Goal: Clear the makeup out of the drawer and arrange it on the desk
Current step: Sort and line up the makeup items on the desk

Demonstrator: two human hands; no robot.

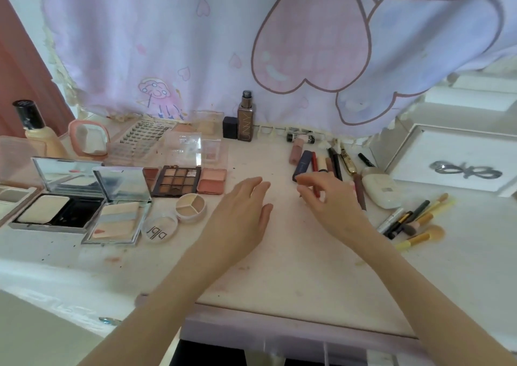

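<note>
The drawer (293, 346) at the bottom edge is cut off, its inside dark. On the table (279, 253), the left hand (246, 211) lies flat with relaxed fingers. The right hand (327, 197) pinches a thin red pencil (317, 192), mostly hidden. Lipsticks (316, 161) lie just beyond it, palettes (179, 180) left.

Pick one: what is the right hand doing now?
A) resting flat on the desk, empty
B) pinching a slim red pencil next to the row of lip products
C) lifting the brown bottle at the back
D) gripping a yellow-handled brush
B: the right hand has its fingers curled in a pinch on a thin red pencil just in front of the row of lip products, while the left hand lies open on the desk.
</note>
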